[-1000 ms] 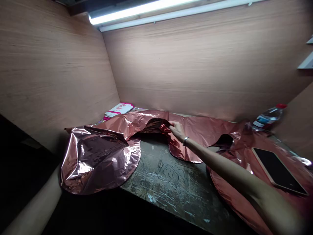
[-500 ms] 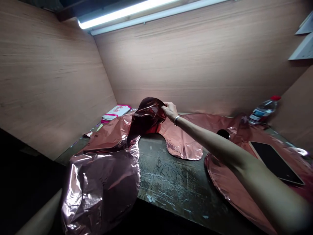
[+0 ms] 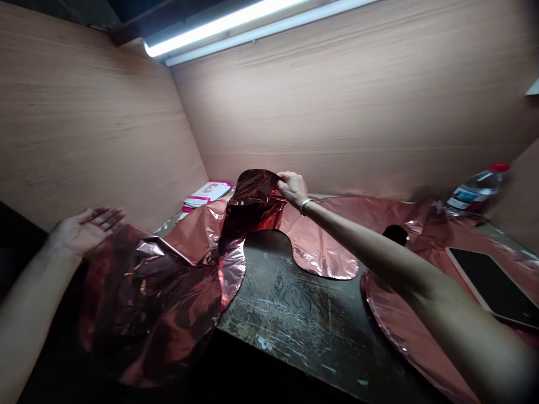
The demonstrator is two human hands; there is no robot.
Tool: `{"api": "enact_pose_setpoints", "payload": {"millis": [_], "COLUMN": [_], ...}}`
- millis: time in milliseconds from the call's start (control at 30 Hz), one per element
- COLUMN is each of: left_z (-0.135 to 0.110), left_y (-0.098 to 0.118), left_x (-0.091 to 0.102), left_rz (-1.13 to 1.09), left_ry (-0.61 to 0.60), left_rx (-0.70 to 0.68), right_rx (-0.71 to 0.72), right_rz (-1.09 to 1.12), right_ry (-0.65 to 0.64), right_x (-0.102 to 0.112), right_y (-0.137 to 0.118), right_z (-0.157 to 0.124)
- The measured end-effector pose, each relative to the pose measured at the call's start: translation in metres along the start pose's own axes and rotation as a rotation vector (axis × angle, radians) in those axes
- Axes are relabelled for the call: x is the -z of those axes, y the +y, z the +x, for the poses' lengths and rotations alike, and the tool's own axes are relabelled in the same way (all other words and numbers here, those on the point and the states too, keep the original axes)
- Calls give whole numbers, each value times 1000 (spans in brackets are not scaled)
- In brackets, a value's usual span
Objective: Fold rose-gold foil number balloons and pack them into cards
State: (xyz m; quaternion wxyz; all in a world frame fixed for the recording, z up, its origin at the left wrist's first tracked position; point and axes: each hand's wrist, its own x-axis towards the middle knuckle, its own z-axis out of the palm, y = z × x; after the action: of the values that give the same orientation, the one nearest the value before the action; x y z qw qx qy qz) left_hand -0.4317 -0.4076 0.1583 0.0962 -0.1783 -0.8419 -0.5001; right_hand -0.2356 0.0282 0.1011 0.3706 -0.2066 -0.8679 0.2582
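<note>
A large rose-gold foil balloon (image 3: 320, 247), flat and uninflated, sprawls over the dark worktable (image 3: 295, 314). My right hand (image 3: 292, 188) reaches to the back and pinches a raised fold of the foil, lifting it off the table. My left hand (image 3: 86, 230) is at the left, palm up with fingers stretched out, under the edge of the foil's round left lobe (image 3: 151, 303), which hangs over the table's front edge.
A phone or tablet (image 3: 497, 286) lies on the foil at the right. A water bottle with a red cap (image 3: 478, 191) lies at the back right. A pink and white card packet (image 3: 208, 193) sits in the back left corner. Wooden walls close in on the left and behind the table.
My left hand has come up into view, open under the left lobe, which has risen. My right hand lifted the fold from the table a second ago and holds it up.
</note>
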Motion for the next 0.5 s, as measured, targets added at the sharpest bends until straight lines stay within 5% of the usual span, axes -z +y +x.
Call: {"api": "enact_pose_setpoints", "payload": {"millis": [67,133,300,400,500], "left_z": [2,-3,-40,-61,-70], "left_y": [-5,-1,46,85,112], "left_x": [-10,-33,-125,-175,-210], "left_rz": [-145,-193,114,382,613], "left_ry": [30,48,-322,-158,-140], "left_rx": [140,103,-492,-808,-932], "right_rx": [-39,-49,106,255,388], "right_rz": [19,13,-120,-206,-258], "right_ry": [-1,-2,-39,-98,-149], "right_x": [0,-1,-5,-13,-23], "right_y": [1,-2,-32,-53,-63], "right_z": [2,3,-5,-16,-32]}}
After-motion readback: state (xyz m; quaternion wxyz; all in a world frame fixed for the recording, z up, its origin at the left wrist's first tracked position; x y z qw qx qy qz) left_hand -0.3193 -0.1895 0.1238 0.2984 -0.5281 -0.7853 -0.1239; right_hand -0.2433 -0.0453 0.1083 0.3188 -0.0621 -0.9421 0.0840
